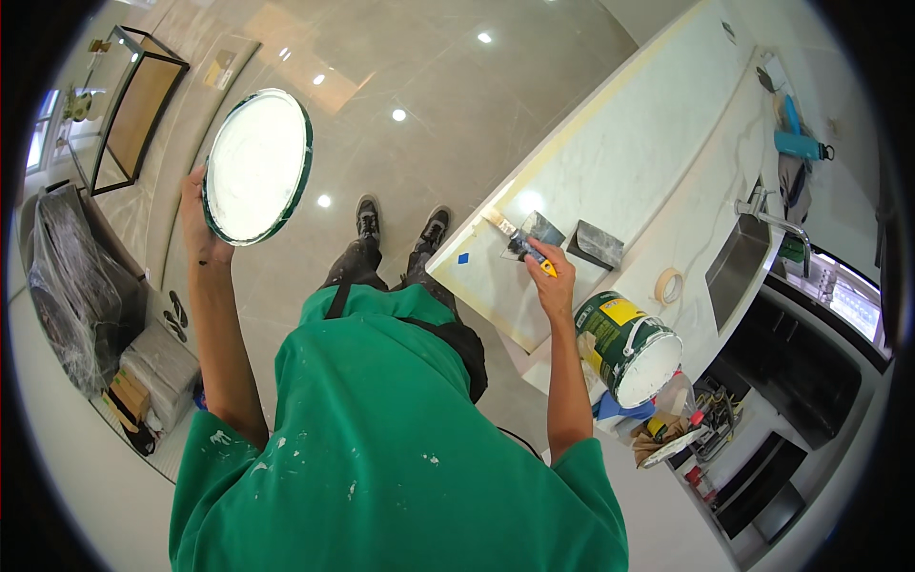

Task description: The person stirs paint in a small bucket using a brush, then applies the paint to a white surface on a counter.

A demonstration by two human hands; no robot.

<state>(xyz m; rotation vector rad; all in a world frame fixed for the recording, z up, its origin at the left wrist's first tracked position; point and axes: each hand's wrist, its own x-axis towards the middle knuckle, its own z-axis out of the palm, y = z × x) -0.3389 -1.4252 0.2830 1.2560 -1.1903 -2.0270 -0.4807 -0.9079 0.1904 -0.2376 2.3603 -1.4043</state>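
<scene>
My left hand is raised at the left, closed on the edge of a round bucket lid with a dark green rim. The lid's face is coated in white paint or filler. Over the counter's near corner, my right hand grips a putty knife by its dark handle with a yellow end. Its light tip points away to the left. Beside it a grey flat-bladed scraper and a second dark one lie on the counter. Right of my wrist is a green bucket with white contents or a white top.
A marble-look counter edged with masking tape runs along the right. On it are a tape roll, a sink with a faucet and a blue bottle. Plastic-wrapped furniture stands left, near a black-framed table.
</scene>
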